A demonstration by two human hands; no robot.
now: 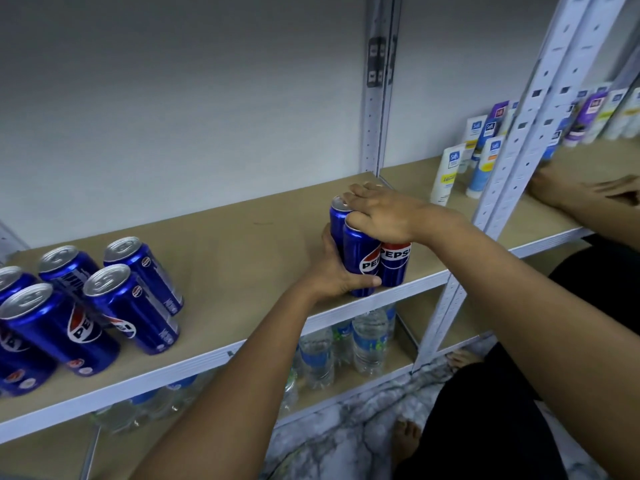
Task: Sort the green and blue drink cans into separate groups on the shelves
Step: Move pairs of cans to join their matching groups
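A tight cluster of blue Pepsi cans stands near the front edge of the wooden shelf, right of its middle. My left hand wraps the cluster from the left and below, thumb across the front can's base. My right hand lies flat over the can tops and grips them from above. A second group of several blue Pepsi cans stands at the shelf's left end. No green cans are in view.
A white slotted upright stands behind the cluster, another to its right. Upright tubes fill the neighbouring shelf, where another person's hand rests. Water bottles stand on the shelf below. Bare feet show on the marble floor.
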